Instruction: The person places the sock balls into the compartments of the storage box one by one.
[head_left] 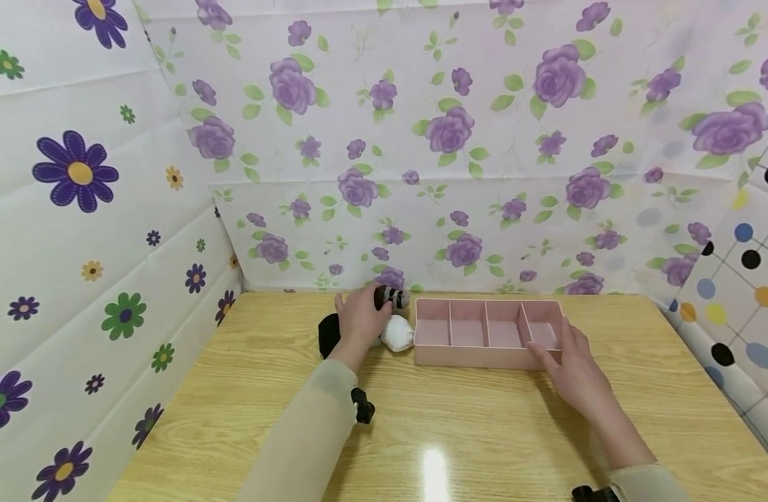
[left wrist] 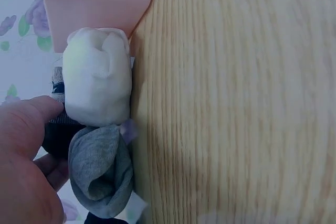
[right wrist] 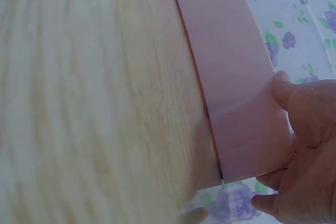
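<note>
Toward the back of the table, my left hand [head_left: 362, 317] grips a rolled dark sock with grey stripes [head_left: 393, 298]; in the left wrist view this striped sock [left wrist: 59, 90] is partly hidden behind the others. Beside it lie a rolled white sock [head_left: 397, 333], a rolled grey sock [left wrist: 100, 171] and a black rolled sock [head_left: 328, 335]. A pink box with four compartments [head_left: 478, 357] stands to the right of the socks. My right hand [head_left: 578, 366] holds the box's right end, its thumb on the front wall near the rim.
The wooden table [head_left: 472, 425] extends in front of the box and socks. A flowered cloth [head_left: 384, 139] hangs behind it, with more patterned cloth on the left and right sides. The compartments that show their floors hold nothing visible.
</note>
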The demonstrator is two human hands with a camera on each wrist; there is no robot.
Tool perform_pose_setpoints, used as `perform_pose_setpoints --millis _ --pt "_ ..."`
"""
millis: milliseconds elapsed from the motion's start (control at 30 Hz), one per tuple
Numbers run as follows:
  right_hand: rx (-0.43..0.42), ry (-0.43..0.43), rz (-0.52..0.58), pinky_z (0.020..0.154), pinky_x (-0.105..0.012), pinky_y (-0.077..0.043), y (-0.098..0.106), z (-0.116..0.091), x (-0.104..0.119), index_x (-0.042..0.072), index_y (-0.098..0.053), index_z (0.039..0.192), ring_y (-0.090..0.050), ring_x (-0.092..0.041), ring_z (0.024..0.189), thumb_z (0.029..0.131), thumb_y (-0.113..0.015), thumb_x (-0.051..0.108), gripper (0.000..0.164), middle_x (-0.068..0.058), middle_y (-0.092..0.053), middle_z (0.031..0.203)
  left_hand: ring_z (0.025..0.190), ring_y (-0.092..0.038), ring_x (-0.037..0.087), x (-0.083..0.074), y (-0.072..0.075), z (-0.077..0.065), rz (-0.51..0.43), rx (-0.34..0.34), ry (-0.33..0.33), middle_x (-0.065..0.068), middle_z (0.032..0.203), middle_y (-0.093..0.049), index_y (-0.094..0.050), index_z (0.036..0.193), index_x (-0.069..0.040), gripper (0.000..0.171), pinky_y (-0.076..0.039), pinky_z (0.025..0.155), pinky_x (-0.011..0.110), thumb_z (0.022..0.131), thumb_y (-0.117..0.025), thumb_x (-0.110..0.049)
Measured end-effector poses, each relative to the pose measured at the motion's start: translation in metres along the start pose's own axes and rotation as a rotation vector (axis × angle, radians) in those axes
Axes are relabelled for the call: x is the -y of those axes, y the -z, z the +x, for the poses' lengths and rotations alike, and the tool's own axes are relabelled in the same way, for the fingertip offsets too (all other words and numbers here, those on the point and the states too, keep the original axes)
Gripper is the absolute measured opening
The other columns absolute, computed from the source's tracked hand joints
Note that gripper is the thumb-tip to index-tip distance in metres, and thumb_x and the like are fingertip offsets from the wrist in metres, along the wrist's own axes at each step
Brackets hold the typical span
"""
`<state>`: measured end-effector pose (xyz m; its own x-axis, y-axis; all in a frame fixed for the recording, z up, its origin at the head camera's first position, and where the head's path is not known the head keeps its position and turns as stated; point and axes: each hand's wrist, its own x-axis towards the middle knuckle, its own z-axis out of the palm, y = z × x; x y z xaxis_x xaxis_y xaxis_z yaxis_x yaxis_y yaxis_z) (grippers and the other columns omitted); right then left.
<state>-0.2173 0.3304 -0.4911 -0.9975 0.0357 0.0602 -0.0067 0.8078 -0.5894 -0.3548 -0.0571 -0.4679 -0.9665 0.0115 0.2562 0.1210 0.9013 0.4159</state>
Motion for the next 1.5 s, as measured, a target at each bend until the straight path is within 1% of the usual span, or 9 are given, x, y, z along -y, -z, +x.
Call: perform_pose_setpoints --millis 200,267,333,400,500,800,1133,1333,1500 --pt "-0.003 -0.002 -0.003 0.112 -0.082 -0.036 -0.001 0.001 -0.001 -0.005 0.016 0.170 -0.038 -0.070 0.143 0.115 -0.042 0.064 0.106 -0.046 -0.008 0.171 0.133 -0.066 0.034 0.002 0.006 -0.004 -0.064 -0.048 -0.017 0.010 0.142 -0.073 -0.065 0.155 -0.017 0.054 -0.018 0.131 0.066 0.106 -0.078 -0.034" --pt "-0.002 -0.002 -0.001 0.112 -0.081 -0.036 -0.001 0.001 -0.001 -0.005 0.016 0.170 -0.039 -0.070 0.143 0.115 -0.042 0.064 0.106 -0.046 -0.008 0.171 0.133 -0.066 0.035 0.002 0.007 -0.005 -0.080 -0.065 -0.025 0.011 0.141 -0.073 -0.065 0.154 -0.016 0.053 -0.020 0.131 0.062 0.106 -0.078 -0.033" --pt "0.000 -0.003 0.002 0.111 -0.081 -0.037 -0.001 0.001 -0.001 -0.005 0.016 0.170 -0.040 -0.070 0.142 0.115 -0.042 0.064 0.106 -0.046 -0.008 0.171 0.132 -0.065 0.037 0.001 0.009 -0.007 -0.100 -0.079 -0.032 0.012 0.141 -0.073 -0.066 0.153 -0.016 0.052 -0.025 0.130 0.059 0.105 -0.079 -0.033" --pt "0.001 -0.002 0.001 0.111 -0.081 -0.037 -0.001 0.001 -0.002 -0.005 0.016 0.171 -0.040 -0.070 0.142 0.115 -0.043 0.063 0.105 -0.046 -0.008 0.171 0.131 -0.065 0.038 0.000 0.010 -0.009 -0.121 -0.090 -0.040 0.013 0.140 -0.072 -0.066 0.153 -0.015 0.053 -0.032 0.127 0.057 0.105 -0.079 -0.032" --pt "-0.003 0.000 0.000 0.111 -0.081 -0.038 -0.002 0.000 -0.002 -0.005 0.016 0.171 -0.041 -0.070 0.142 0.115 -0.043 0.063 0.105 -0.046 -0.009 0.170 0.131 -0.065 0.039 -0.002 0.012 -0.011 -0.148 -0.102 -0.050 0.014 0.141 -0.071 -0.066 0.154 -0.015 0.054 -0.041 0.119 0.059 0.105 -0.080 -0.033" --pt "-0.013 0.002 -0.002 0.109 -0.081 -0.040 -0.002 0.000 -0.001 -0.005 0.014 0.171 -0.043 -0.070 0.140 0.115 -0.043 0.063 0.105 -0.046 -0.010 0.170 0.124 -0.067 0.040 -0.010 0.019 -0.024 -0.211 -0.124 -0.089 0.016 0.137 -0.072 -0.067 0.151 -0.014 0.054 -0.056 0.103 0.058 0.103 -0.083 -0.029" --pt "-0.008 -0.007 -0.005 0.108 -0.082 -0.040 -0.001 0.000 -0.001 -0.005 0.014 0.171 -0.042 -0.070 0.141 0.115 -0.043 0.065 0.106 -0.045 -0.010 0.171 0.128 -0.066 0.038 -0.022 0.030 -0.038 -0.254 -0.137 -0.122 0.015 0.143 -0.070 -0.067 0.151 -0.014 0.054 -0.058 0.101 0.056 0.101 -0.085 -0.027" --pt "-0.004 -0.015 -0.004 0.109 -0.081 -0.040 -0.001 0.000 -0.001 -0.005 0.014 0.171 -0.042 -0.069 0.141 0.115 -0.043 0.065 0.107 -0.045 -0.009 0.171 0.126 -0.067 0.039 -0.030 0.031 -0.047 -0.257 -0.165 -0.185 0.015 0.139 -0.072 -0.069 0.147 -0.014 0.051 -0.059 0.098 0.057 0.100 -0.087 -0.024" --pt "0.000 -0.020 0.001 0.108 -0.082 -0.039 0.000 0.000 -0.001 -0.004 0.016 0.171 -0.042 -0.069 0.142 0.114 -0.042 0.066 0.107 -0.044 -0.008 0.172 0.130 -0.065 0.039 -0.040 0.031 -0.053 -0.271 -0.137 -0.223 0.014 0.143 -0.071 -0.068 0.149 -0.013 0.053 -0.057 0.104 0.056 0.100 -0.086 -0.022"
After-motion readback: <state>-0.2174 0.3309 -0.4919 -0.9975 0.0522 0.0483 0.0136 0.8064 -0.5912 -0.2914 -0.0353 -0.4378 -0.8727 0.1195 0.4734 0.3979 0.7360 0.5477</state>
